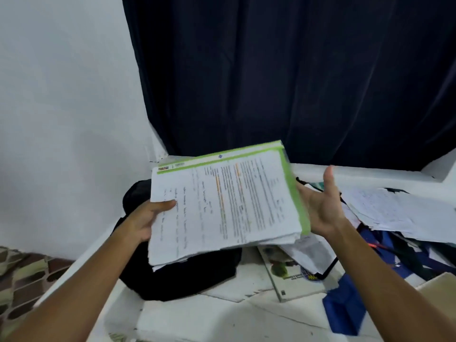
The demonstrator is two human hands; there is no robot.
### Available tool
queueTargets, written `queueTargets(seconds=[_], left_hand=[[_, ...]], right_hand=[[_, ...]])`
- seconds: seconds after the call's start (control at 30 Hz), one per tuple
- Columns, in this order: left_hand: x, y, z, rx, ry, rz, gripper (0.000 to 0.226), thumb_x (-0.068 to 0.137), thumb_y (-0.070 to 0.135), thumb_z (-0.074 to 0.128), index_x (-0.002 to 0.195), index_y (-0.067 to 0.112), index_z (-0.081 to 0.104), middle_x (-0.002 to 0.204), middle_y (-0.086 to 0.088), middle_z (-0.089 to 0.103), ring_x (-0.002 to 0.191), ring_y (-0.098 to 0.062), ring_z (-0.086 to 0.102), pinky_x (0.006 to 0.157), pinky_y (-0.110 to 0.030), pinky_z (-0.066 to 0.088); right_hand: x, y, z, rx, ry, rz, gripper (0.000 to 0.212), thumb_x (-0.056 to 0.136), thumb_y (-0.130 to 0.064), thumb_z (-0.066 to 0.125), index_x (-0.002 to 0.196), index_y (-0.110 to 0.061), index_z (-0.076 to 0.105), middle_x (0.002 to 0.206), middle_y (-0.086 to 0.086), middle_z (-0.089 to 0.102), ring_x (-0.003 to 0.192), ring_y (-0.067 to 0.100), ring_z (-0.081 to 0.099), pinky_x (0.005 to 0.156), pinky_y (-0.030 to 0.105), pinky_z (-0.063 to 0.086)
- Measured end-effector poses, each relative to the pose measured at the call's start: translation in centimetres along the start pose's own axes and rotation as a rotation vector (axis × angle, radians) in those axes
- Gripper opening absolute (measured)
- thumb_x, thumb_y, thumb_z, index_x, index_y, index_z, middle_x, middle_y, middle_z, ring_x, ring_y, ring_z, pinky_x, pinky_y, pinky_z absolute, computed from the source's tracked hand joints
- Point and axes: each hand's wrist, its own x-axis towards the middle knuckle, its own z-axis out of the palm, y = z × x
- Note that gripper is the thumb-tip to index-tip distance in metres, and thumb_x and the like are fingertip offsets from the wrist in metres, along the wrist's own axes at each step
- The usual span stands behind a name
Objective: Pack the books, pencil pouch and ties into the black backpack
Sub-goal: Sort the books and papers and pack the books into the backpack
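A thick green-edged book [229, 201] lies open and tilted in the air above the black backpack [182, 275], which sits on the white surface. My left hand [145, 218] grips the book's left edge, thumb on the page. My right hand [323, 206] is at the book's right edge with fingers straight and palm facing the book, supporting it from the side and below. More books and loose papers [394, 213] are piled at the right, with a green-covered book [291, 275] lying flat below them. Blue cloth [345, 302], possibly ties, lies at the right front.
A dark curtain [296, 70] hangs behind the surface, beside a white wall [61, 95] on the left. A white ledge [370, 171] runs along the back. Patterned floor tiles [22, 275] show at the lower left.
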Motion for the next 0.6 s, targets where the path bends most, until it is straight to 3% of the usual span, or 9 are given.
queueTargets(seconds=[0.13,0.2,0.27,0.37,0.47,0.6], left_hand=[[-0.7,1.7,-4.2,0.189,0.038,-0.137,0.092,0.026,0.012,0.099,0.113,0.003,0.069,0.118,-0.022,0.068,0.095,-0.034,0.071,0.088,-0.048,0.052],[-0.8,2.0,-5.8,0.257,0.035,-0.248,0.090,0.022,0.013,0.100,0.106,0.001,0.072,0.114,-0.023,0.069,0.098,-0.037,0.070,0.092,-0.050,0.050],[-0.7,1.9,-7.3,0.335,0.051,-0.324,0.084,0.028,0.015,0.099,0.106,-0.001,0.074,0.114,-0.023,0.069,0.106,-0.039,0.066,0.100,-0.053,0.046],[-0.3,1.3,-8.3,0.434,0.046,-0.383,0.071,0.046,0.017,0.098,0.110,-0.002,0.072,0.116,-0.023,0.068,0.111,-0.038,0.064,0.104,-0.054,0.044],[0.4,1.0,-7.6,0.517,0.055,-0.401,0.038,0.076,0.011,0.078,0.110,-0.003,0.070,0.112,-0.021,0.070,0.103,-0.033,0.068,0.100,-0.048,0.048],[1.7,1.4,-6.0,0.609,0.005,-0.409,0.016,0.083,0.013,0.074,0.096,0.004,0.074,0.100,-0.014,0.074,0.096,-0.026,0.071,0.096,-0.040,0.052]], right_hand=[[1.8,4.1,1.3,-0.199,-0.028,0.217,0.081,0.035,-0.035,0.101,0.106,-0.005,0.076,0.111,0.020,0.071,0.094,0.033,0.072,0.071,0.044,0.059],[1.9,6.6,1.7,-0.200,-0.025,0.330,0.076,0.030,-0.015,0.102,0.099,0.000,0.076,0.109,0.025,0.070,0.093,0.036,0.072,0.068,0.045,0.060],[1.8,8.6,1.8,-0.212,-0.022,0.381,0.077,0.037,-0.004,0.098,0.109,0.003,0.072,0.119,0.027,0.065,0.102,0.039,0.068,0.076,0.048,0.059],[1.8,10.4,1.6,-0.203,0.005,0.416,0.088,0.038,0.004,0.095,0.121,0.006,0.064,0.127,0.030,0.060,0.108,0.042,0.065,0.079,0.050,0.058],[1.7,11.0,1.1,-0.184,0.058,0.400,0.097,0.034,0.004,0.095,0.124,0.006,0.060,0.127,0.031,0.059,0.106,0.044,0.065,0.076,0.049,0.059],[1.1,11.0,0.7,-0.150,0.131,0.331,0.098,0.025,0.003,0.096,0.116,0.007,0.062,0.114,0.032,0.065,0.091,0.043,0.070,0.064,0.046,0.060]])
